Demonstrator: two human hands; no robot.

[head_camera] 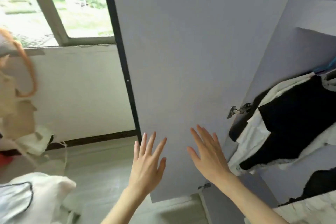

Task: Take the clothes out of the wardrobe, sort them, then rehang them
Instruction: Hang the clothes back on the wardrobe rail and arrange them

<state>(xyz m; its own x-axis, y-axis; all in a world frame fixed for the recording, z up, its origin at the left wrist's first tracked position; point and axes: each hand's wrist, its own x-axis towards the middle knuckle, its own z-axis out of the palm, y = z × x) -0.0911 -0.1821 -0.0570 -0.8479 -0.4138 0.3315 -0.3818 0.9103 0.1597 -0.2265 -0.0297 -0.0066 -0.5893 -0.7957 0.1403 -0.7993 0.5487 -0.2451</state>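
The wardrobe's pale grey door stands swung open in the middle of the view. Both my hands are raised in front of its lower part, fingers straight and spread, holding nothing: my left hand by the door's lower left edge, my right hand further right. Whether they touch the door I cannot tell. Inside the wardrobe on the right hangs a black and white garment from a hanger at the top right. A second dark garment shows below it.
A window and a white wall lie to the left. Beige cloth and an orange strap hang at the far left. A white cloth pile sits at the bottom left on the pale floor. A metal hinge joins door and wardrobe.
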